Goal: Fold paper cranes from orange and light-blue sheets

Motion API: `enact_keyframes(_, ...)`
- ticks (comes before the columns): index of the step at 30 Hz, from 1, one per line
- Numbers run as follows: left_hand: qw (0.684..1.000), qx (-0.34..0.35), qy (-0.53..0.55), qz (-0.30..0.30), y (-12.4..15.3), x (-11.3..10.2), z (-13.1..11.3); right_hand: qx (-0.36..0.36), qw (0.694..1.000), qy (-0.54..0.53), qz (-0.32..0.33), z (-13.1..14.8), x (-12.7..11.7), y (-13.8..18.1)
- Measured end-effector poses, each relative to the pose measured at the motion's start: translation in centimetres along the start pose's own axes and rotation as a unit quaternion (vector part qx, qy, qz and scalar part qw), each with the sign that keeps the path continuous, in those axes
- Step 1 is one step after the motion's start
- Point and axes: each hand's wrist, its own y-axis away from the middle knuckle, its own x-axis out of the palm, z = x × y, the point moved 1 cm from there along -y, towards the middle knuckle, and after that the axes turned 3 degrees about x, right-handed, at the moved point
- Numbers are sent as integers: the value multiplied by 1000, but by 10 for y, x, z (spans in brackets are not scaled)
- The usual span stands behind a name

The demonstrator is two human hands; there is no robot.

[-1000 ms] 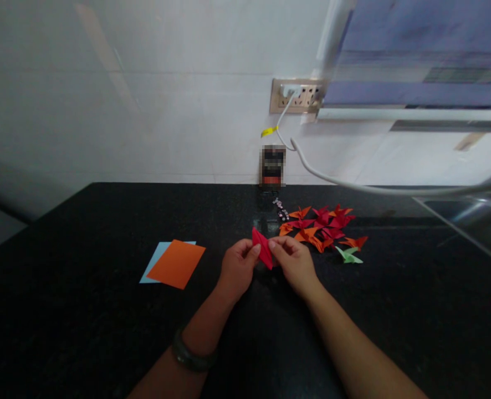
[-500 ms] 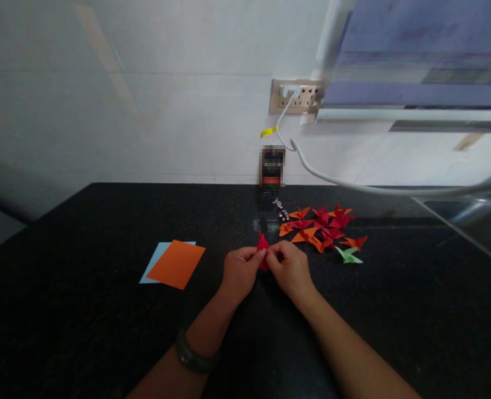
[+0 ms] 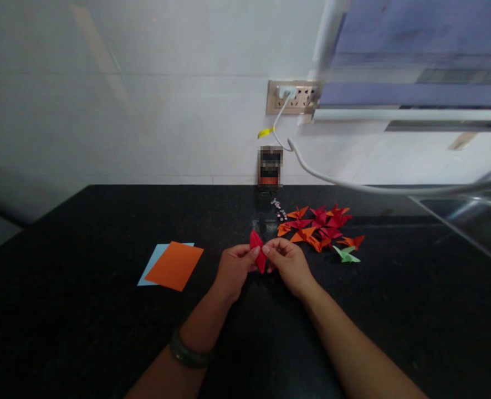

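Observation:
A small folded red origami paper [image 3: 257, 252], narrow and pointed at both ends, is held between my two hands above the black counter. My left hand [image 3: 236, 269] pinches its left side with thumb and fingers. From the other side, the thumb and fingertips of my right hand [image 3: 287, 259] grip its right edge. Right of my hands lies a group of folded red and orange paper cranes [image 3: 318, 228], with a pale green crane [image 3: 346, 254] at its near edge. To the left, an orange paper square [image 3: 174, 266] overlaps a light blue sheet [image 3: 152, 263].
Against the tiled wall stands a blurred dark box or device [image 3: 270, 167], with a beaded strand [image 3: 277, 209] in front. A white cable [image 3: 345, 184] runs across to the right below a wall socket [image 3: 293, 97]. A sink edge [image 3: 457, 233] borders the counter [image 3: 83, 332] at right.
The red paper has turned so its long, flat diamond-like side shows. My fingers have shifted along its edges, and the whole view has moved slightly.

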Motion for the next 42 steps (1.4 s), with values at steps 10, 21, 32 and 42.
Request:
enact_keyframes(10, 988, 34, -144, -31, 0, 2, 1, -73, 988, 138, -19, -7, 1, 1)
enact_keyframes(21, 976, 101, -191, -15, 1, 2, -3, -205, 895, 388, -80, -1, 2, 6)
enact_keyframes(32, 990, 67, -114, -47, 0, 0, -4, -201, 922, 326, -57, -2, 0, 5)
enact_keyframes(42, 993, 63, -98, -9, 0, 2, -2, -161, 941, 275, -117, -1, 1, 8)
